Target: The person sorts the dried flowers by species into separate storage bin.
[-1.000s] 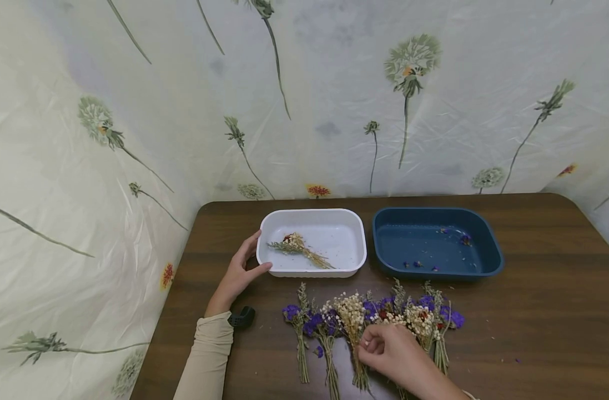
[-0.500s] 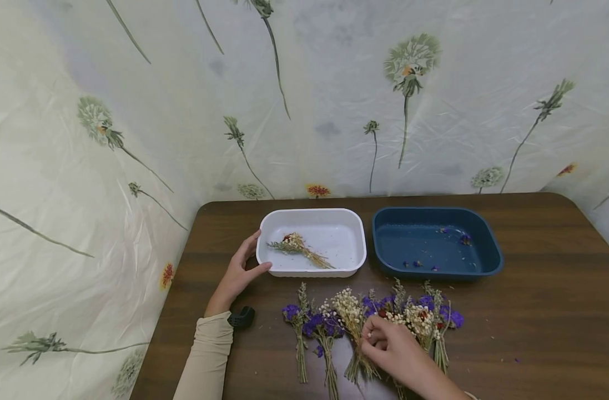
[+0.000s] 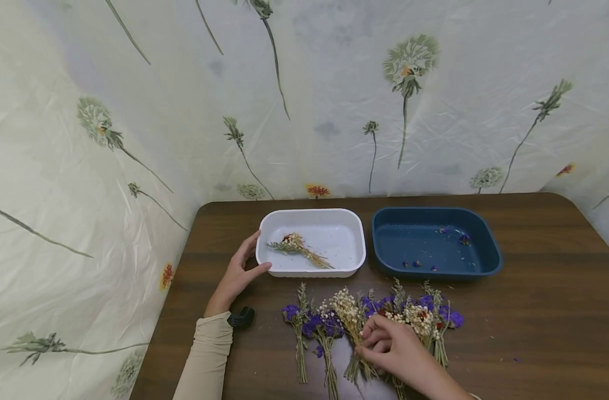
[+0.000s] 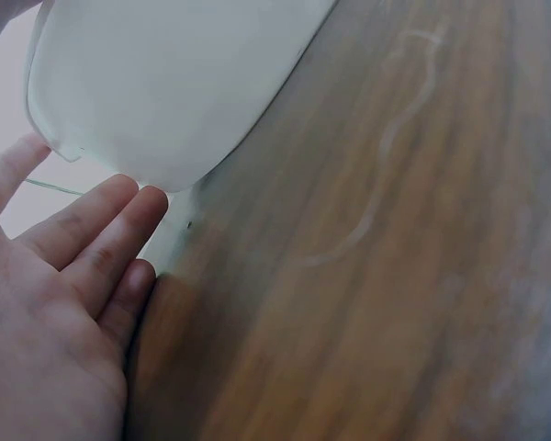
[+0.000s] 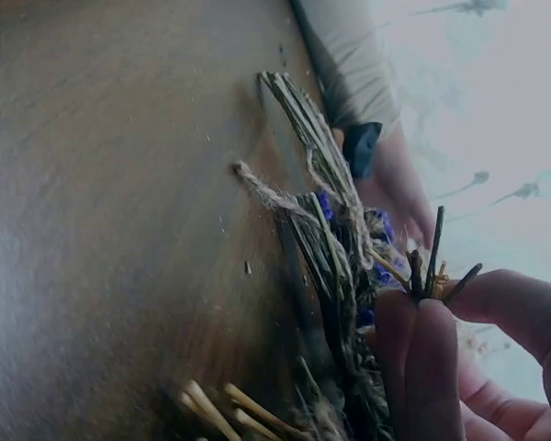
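My left hand (image 3: 236,278) touches the left end of a white plastic tray (image 3: 311,273), thumb at the front corner, straight fingers along the side. In the left wrist view its fingertips (image 4: 151,197) lie against the tray's end wall. My right hand (image 3: 401,347) pinches the stems of a dried flower bouquet (image 3: 346,304) with tiny cream blossoms. Its cut stem ends poke out above the fingertips in the right wrist view. Several other tied bouquets lie in a row on either side, with purple statice (image 3: 290,312) and cream heads (image 3: 420,319). A small bouquet (image 3: 304,250) lies inside the white tray.
To the right of the white tray stands a dark blue tray (image 3: 434,273) with a few loose purple petals in it. Crumbs dot the brown wooden table (image 3: 534,311). A flower-printed sheet (image 3: 304,111) hangs behind the table and at the left.
The cream bouquet in my right hand has tilted, its head slightly up and left, its stems lower right. The right hand has shifted a little right. My left hand stays at the white tray.
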A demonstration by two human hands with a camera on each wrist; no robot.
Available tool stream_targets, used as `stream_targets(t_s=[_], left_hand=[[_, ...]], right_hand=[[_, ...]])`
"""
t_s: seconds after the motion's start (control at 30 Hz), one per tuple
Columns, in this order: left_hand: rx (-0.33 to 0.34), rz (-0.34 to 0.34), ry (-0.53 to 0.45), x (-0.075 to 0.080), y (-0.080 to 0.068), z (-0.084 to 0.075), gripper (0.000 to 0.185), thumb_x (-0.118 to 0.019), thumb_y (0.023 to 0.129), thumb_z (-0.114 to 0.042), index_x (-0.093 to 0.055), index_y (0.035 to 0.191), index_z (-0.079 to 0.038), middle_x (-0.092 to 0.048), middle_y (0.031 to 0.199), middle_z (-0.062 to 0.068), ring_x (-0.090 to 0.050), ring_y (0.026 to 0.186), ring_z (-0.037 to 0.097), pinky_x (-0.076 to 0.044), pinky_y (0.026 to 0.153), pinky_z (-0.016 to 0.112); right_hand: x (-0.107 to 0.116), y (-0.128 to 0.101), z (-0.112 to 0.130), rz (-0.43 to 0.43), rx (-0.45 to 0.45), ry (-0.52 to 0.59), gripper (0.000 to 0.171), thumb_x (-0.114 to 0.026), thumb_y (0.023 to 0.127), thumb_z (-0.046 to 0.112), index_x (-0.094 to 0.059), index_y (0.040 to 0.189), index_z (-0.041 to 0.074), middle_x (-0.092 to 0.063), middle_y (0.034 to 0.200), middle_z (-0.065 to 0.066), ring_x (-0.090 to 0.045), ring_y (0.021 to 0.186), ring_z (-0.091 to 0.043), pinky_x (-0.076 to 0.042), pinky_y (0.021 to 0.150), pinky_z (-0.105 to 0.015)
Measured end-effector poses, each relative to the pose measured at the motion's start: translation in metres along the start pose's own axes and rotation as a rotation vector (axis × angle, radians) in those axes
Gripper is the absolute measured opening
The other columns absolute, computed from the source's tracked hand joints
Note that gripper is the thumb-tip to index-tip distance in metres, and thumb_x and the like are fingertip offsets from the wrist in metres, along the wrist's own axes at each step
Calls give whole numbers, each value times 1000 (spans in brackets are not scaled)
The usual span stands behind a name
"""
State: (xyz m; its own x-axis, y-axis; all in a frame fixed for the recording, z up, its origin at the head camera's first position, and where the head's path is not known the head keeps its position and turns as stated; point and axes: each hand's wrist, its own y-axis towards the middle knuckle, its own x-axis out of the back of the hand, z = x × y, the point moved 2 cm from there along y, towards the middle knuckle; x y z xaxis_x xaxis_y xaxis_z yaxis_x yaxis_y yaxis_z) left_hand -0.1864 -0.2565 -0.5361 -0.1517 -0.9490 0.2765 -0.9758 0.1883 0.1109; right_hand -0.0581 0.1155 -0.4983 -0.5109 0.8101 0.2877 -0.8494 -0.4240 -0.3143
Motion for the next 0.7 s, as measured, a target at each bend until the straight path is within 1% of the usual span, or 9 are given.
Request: stream_targets(t_s=[0.17,0.27,0.4,0.5,0.7], left_hand=[[9,-4,1,-1,0,0,81,-77,93,-10,-36,161,-27,-46,160,12,-44,147,36,-28,122,61],[6,-5,-1,0,0,0,81,-76,93,-9,-36,161,-25,-46,161,13,-43,147,36,-28,122,61],[4,-3,-16,0,0,0,81,-75,94,-8,-35,162,-23,-45,161,15,-43,147,37,-27,122,62],[6,-2,-18,0,0,0,81,-75,94,-8,-35,162,-24,-45,161,15,-43,147,37,-27,122,62],[8,-2,-7,0,0,0,80,-75,94,-9,-35,161,-25,-45,161,14,-43,147,37,-27,122,62]], right_hand=[[2,1,1,41,37,4,33,-80,91,26,-61,109,6,-75,97,-8,-73,71,-16,-59,55,-37],[4,1,0,62,55,14,33,-79,92,25,-61,111,4,-76,98,-10,-74,72,-15,-60,57,-37],[8,0,1,52,71,38,34,-80,91,23,-62,111,2,-77,99,-11,-75,74,-14,-61,59,-35],[11,-1,1,38,66,73,34,-80,91,21,-63,110,-1,-78,99,-13,-75,75,-14,-61,60,-35],[15,-3,0,49,54,146,35,-79,91,19,-63,111,-5,-77,100,-16,-74,76,-15,-62,64,-36]])
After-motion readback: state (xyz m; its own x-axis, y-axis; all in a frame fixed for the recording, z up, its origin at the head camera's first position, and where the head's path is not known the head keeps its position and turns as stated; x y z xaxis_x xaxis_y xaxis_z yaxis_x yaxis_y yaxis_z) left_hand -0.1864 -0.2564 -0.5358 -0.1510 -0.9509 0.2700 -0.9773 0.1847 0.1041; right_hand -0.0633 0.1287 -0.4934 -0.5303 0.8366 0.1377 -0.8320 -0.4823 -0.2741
